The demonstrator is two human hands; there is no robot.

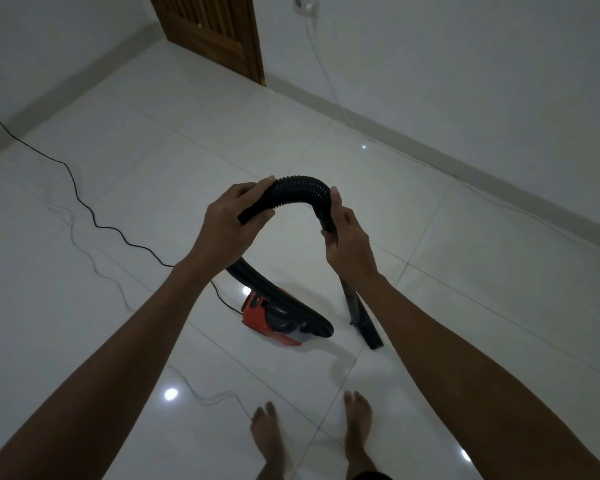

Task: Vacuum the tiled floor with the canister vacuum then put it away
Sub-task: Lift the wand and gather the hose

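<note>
Currently I am gripping the hose with left hand and right hand — fingers wrapped round it, arched above the canister vacuum on the tiled floor — keeping the bend gentle, avoiding kinks.

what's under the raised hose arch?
Under the hose: bare tiled floor, then the red canister vacuum. The left hand and right hand cover the hose where they grip it.

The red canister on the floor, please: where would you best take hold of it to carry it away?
Probably from above, by the dark top of the red canister. It sits upright on the tiled floor, and the hose leaves its front, so come from the cord end.
</note>
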